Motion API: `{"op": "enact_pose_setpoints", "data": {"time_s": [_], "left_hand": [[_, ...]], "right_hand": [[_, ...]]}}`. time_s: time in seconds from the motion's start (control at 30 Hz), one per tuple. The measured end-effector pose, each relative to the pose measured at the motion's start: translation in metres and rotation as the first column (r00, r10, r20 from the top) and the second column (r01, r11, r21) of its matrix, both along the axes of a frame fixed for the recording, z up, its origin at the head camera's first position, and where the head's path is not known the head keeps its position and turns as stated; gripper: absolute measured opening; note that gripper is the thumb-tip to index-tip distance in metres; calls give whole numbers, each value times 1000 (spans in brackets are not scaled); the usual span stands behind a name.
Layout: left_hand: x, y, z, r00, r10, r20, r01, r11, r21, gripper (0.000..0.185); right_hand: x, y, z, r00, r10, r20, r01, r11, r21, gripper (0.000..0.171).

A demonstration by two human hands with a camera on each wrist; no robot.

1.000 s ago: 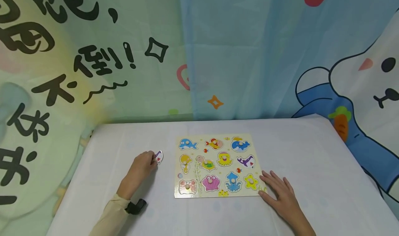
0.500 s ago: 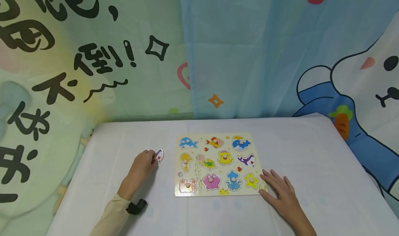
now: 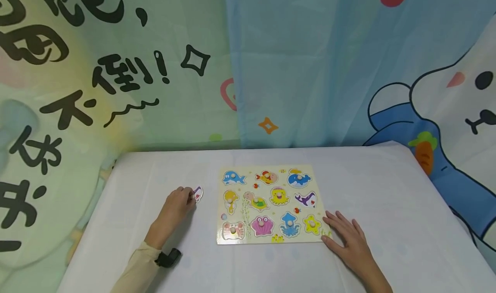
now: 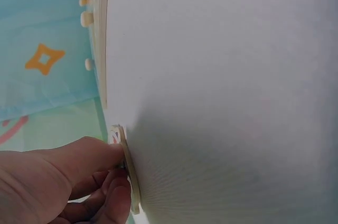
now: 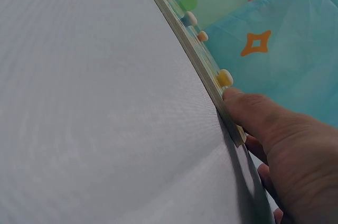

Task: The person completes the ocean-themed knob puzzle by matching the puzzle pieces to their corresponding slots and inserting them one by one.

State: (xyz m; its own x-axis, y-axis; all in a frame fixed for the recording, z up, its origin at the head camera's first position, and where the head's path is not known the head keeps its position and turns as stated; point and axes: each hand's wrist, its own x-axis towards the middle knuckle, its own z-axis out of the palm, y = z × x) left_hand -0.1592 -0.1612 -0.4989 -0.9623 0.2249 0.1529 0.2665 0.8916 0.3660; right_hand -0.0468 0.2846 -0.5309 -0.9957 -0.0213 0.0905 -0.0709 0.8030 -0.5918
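Note:
To the left of the board, my left hand [image 3: 178, 205] pinches a small flat wooden puzzle piece [image 3: 198, 194] with purple and white colouring. Its fingers cover much of the piece; in the left wrist view the piece [image 4: 129, 174] lies at or just above the cloth. A cream knob puzzle board [image 3: 248, 220] with sea-animal pictures lies flat in the middle. A purple and white sea-animal picture [image 3: 306, 199] shows near its right side. My right hand [image 3: 350, 245] has its fingers spread and rests at the board's lower right edge, the thumb [image 5: 248, 105] touching the corner.
The board stands on a white-clothed table [image 3: 387, 185]. Small round knobs [image 5: 225, 78] stick up from its pieces. A printed curtain [image 3: 286, 69] hangs behind the table's far edge. A black wrist device [image 3: 168, 257] sits at the left cuff.

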Motion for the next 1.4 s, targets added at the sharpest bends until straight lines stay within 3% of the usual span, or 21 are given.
{"op": "enact_pose_setpoints", "data": {"time_s": [0.53,0.8,1.03,1.2,1.4], "left_hand": [[-2,3,-2,999,-27,-29,29,998,47,7],[-3,25,7,998,-2,68,-6,993,117,10],[-10,66,20,988,-147,41,141,983,116,4],[-11,107,28,963,-265,44,259,961,98,5],[-2,162,31,926,-374,59,373,927,37,12]], "right_hand": [[-1,-1,0,1000,5,1,-5,1000,-5,52],[-1,1,4,1000,18,-18,-18,1000,14,51],[0,1,4,1000,11,-5,-11,1000,-1,51],[2,0,4,1000,4,-4,-4,1000,1,51],[3,2,4,1000,10,-6,-10,1000,3,51]]}}
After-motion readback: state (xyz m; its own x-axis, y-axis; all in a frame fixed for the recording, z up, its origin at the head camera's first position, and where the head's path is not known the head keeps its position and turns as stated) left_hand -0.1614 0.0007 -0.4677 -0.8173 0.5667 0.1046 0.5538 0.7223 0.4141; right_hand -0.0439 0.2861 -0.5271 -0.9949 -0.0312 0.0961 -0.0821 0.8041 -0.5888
